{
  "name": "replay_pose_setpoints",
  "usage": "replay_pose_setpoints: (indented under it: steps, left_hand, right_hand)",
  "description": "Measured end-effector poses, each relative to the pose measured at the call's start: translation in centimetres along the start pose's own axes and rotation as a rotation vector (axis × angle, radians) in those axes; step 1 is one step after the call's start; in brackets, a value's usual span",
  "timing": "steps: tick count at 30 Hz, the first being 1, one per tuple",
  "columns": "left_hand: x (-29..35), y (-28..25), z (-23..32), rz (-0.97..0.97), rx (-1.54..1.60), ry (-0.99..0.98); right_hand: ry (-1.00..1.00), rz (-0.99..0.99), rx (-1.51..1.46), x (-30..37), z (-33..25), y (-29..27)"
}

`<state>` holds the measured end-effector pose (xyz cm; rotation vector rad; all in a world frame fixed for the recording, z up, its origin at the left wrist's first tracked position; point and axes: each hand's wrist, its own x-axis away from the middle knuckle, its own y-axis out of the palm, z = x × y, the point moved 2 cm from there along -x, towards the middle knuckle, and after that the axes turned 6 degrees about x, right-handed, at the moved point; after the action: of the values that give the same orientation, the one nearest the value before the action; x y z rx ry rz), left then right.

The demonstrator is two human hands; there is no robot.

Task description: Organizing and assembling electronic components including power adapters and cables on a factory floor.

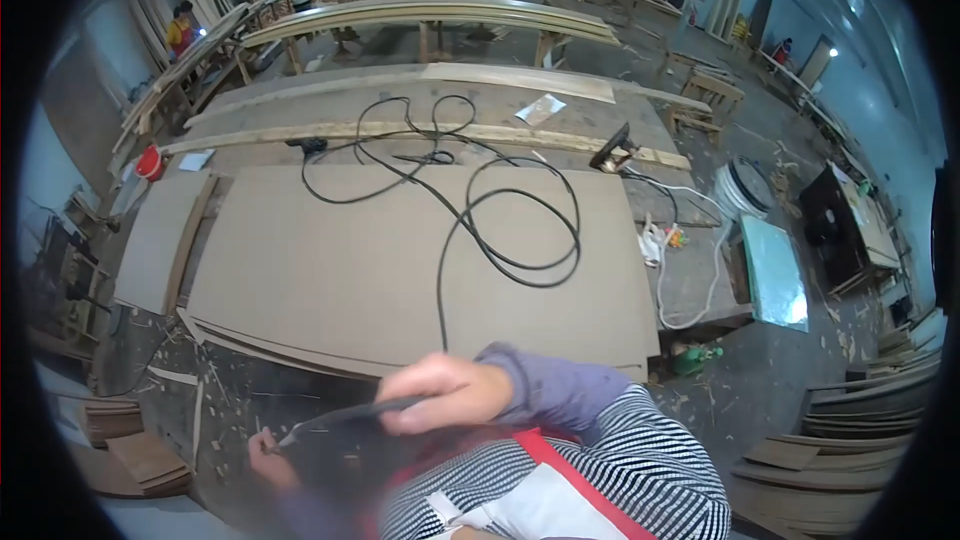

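My right hand: fingers clamped on a dark, slender strip, held just off the brown panel's near edge. My left hand blurs at its tip; cannot tell whether those fingers close. Black cable loops across the panel.

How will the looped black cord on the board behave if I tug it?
Likely floppy but springy: the black cord lies in wide, smooth curves. Probably apt to snag on itself where loops cross. Loops may slide over the flat, smooth-looking board.
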<state>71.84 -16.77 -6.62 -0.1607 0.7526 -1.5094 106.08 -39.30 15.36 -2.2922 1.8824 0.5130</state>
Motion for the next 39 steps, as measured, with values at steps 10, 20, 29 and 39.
replay_pose_setpoints:
  steps: [10, 20, 29, 39]
  left_hand:
    - [-10.1, -6.0, -7.5, 0.253, -0.014, -0.212]
    - [-25.7, -19.8, -30.2, 0.522, -0.21, -0.375]
    - [-46.0, -23.3, -27.5, 0.258, 0.433, -0.54]
    - [-61.1, -14.3, -8.9, -0.248, 0.426, -0.138]
  right_hand:
    - [0.216, -0.206, 0.767, -2.2, 0.2, -11.8]
    - [0.407, -0.119, 1.271, -17.5, 0.3, -10.5]
    - [0.386, 0.016, 1.635, -36.5, 8.7, -10.4]
    - [-0.262, 0.88, 2.218, -50.8, 3.1, -35.0]
